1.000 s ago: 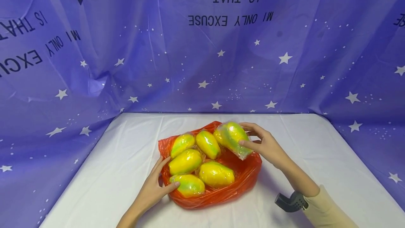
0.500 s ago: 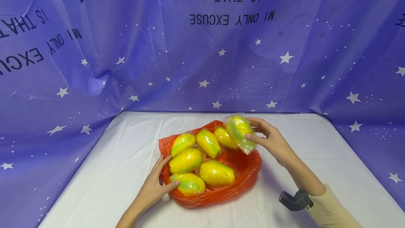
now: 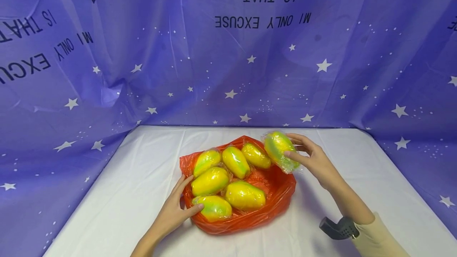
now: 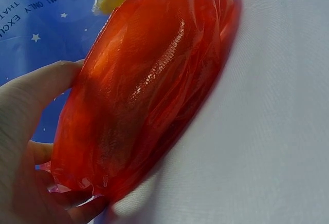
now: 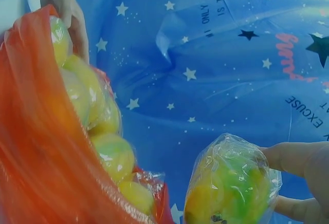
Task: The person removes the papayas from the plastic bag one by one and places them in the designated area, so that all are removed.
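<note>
A papaya (image 3: 280, 150) in clear plastic wrap, yellow with a green side, is pinched between the thumb and fingers of my right hand (image 3: 317, 163) over the right rim of a red plastic bag (image 3: 278, 201). In the right wrist view this held papaya (image 5: 231, 188) is apart from those in the bag, a dark spot at its lower end. Several more wrapped papayas (image 3: 210, 181) lie inside the wide-mouthed bag. My left hand (image 3: 171, 209) holds the bag's left side, thumb over the rim. In the left wrist view its fingertips are partly hidden behind the bag (image 4: 139, 80).
The bag rests on a table with a white cloth (image 3: 118, 193). Purple fabric (image 3: 200, 70) with stars and upside-down lettering hangs behind and at both sides. A dark device (image 3: 339, 228) is strapped at my right wrist beside a beige sleeve (image 3: 378, 235).
My right hand has carried the wrapped papaya rightward and slightly up, uncovering the papaya at the back right of the bag. My left hand stays at the bag's left side.
</note>
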The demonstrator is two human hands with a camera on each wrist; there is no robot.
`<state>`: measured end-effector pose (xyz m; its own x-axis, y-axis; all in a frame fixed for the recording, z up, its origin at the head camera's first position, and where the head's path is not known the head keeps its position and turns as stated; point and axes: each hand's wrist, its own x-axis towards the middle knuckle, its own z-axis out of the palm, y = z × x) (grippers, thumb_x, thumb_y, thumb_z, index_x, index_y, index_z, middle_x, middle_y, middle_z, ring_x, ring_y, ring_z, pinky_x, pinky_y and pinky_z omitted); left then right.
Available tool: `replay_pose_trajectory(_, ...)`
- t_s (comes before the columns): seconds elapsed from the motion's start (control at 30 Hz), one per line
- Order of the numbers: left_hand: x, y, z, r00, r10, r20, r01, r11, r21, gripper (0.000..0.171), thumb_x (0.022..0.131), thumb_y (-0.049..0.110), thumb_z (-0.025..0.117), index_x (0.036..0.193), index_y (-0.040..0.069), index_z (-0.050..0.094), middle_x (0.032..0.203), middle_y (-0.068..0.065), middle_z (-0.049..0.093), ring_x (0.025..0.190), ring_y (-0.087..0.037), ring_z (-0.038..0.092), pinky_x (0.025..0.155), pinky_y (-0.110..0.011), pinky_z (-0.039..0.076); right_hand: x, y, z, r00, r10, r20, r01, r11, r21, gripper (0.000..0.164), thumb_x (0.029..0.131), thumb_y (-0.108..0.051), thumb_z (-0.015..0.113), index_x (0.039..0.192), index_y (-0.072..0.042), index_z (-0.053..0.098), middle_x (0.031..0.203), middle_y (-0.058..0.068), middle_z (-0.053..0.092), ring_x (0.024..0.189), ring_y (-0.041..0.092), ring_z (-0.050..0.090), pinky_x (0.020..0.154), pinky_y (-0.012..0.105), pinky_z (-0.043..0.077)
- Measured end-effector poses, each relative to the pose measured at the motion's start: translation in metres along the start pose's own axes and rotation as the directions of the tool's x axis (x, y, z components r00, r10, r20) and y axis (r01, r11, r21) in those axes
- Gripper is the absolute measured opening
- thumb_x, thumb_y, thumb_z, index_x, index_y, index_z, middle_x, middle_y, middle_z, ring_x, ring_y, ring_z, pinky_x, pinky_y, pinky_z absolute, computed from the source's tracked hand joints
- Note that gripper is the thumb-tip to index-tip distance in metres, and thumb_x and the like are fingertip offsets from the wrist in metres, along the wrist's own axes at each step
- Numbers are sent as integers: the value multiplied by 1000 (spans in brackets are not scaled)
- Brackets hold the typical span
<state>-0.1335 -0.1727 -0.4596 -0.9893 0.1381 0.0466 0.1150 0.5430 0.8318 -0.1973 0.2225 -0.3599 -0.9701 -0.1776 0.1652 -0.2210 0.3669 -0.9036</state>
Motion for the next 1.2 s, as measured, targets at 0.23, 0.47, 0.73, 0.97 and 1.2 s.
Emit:
replay_pose_trajectory(0.23, 1, -1, 1, 1000, 2, 1, -2, 1000, 17, 88, 79, 47, 75, 150, 17, 34, 159, -16, 11, 142, -41, 16, 104, -65, 26, -1, 8, -4, 999, 22, -41, -24, 999, -45, 58, 90, -26, 69, 142, -14, 47, 134, 17, 52, 118, 35, 49, 87, 45, 48)
replay_pose_trajectory(0.47, 1, -2, 2, 1000, 4, 5, -4, 1000, 22, 88, 79, 48, 75, 151, 18, 33, 160, -16, 11, 142, -41, 15, 105, -66, 23, -1, 18, -13, 998, 34, -52, -37, 997, -71, 59, 92, -26, 68, 144, -10, 44, 133, 19, 53, 121, 37, 47, 91, 51, 45)
replay_pose_trajectory(0.73, 1, -1, 1, 1000, 5, 8, -5, 1000, 30, 88, 80, 48, 75, 151, 18, 33, 160, -16, 11, 142, -41, 16, 106, -66, 22, -2, 28, -23, 994, 86, -62, -91, 992, -92, 62, 92, -30, 66, 145, -7, 41, 136, 24, 47, 121, 41, 46, 92, 53, 45)
replay_pose_trajectory(0.97, -1, -1, 0, 1000, -2, 11, 1, 999, 35, 88, 80, 49, 74, 151, 18, 33, 159, -17, 11, 142, -42, 15, 105, -66, 22, 1, 37, -28, 991, 110, -77, -117, 988, -103, 64, 93, -32, 65, 146, -5, 40, 137, 26, 45, 121, 42, 45, 92, 51, 45)
replay_pose_trajectory(1.2, -1, -1, 0, 1000, 5, 12, -6, 999, 40, 87, 80, 48, 74, 151, 18, 33, 159, -18, 11, 142, -43, 16, 105, -67, 20, 5, 48, -32, 985, 143, -95, -154, 981, -120, 66, 93, -32, 64, 146, -4, 37, 138, 29, 43, 122, 44, 45, 94, 53, 45)
